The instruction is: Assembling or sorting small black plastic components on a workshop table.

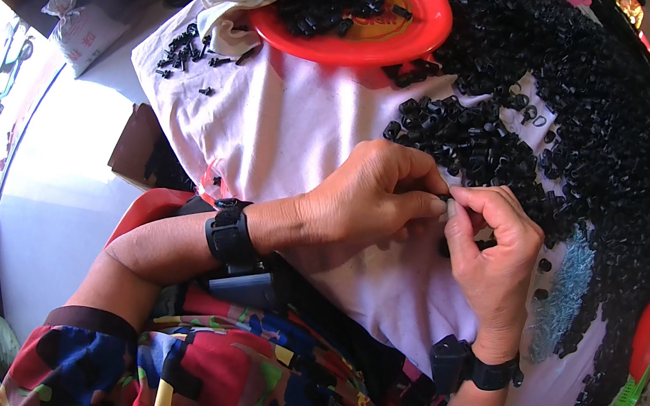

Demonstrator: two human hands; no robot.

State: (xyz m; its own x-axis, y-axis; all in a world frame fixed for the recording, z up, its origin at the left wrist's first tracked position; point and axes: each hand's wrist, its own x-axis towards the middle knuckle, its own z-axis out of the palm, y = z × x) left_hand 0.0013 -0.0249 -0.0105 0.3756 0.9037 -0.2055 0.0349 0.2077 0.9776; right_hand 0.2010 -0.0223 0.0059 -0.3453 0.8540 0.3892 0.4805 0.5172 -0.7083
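Table (297, 112): spread with a pale pink cloth, filling the middle and upper right of the frame
Pile of black parts (609, 147): small pieces heaped thickly from the top centre down the right side; a nearer heap lies at the centre, just above the hands
Red plate (316, 49): upper centre, with more black parts on its left and middle
Left hand (382, 195): centre of the frame, its grip pinched, thumb and forefinger clamped on a small black piece
Right hand (500, 237): right of centre, thumb and forefinger bent in to the same spot, their tips together on that piece, touching the left fingertips
White cloth (225, 6): upper left, crumpled against the left rim of the plate
Black wristbands (232, 235): one on each wrist, each with a dark box-like unit near it
Loose parts (184, 50): a thin scatter at the upper left, below the white cloth
Small black piece (445, 196): just right of centre, between the fingertips, mostly hidden by them
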